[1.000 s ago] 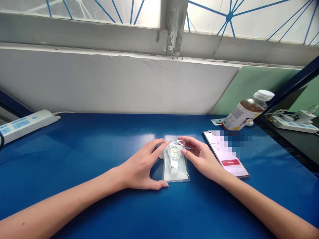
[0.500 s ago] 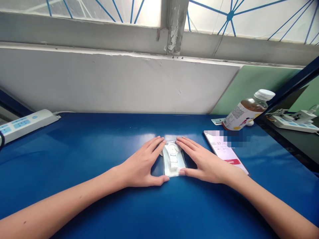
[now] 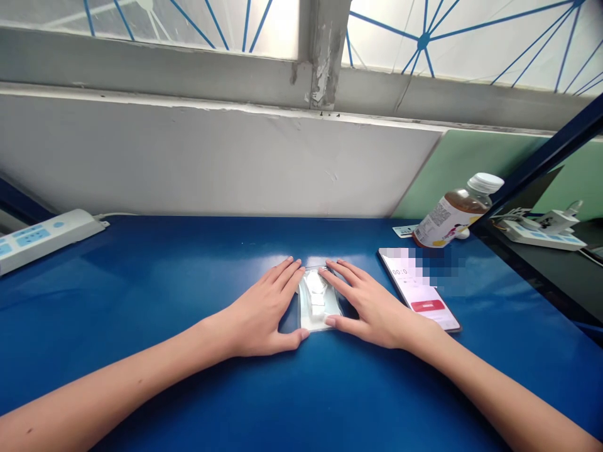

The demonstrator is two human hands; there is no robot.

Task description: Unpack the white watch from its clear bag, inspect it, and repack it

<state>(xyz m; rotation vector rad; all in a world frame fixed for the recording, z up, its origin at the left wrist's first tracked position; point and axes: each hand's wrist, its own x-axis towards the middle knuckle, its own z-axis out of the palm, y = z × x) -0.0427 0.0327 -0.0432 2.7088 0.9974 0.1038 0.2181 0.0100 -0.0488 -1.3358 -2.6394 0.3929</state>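
blue table (image 3: 211,402), apparently white watch (image 3: 317,296)

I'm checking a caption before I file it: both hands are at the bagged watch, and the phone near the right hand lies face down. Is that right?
Not quite: the phone lies face up and lit, as the head view shows. It is near the right hand, and both that and the left hand are at the bagged watch.
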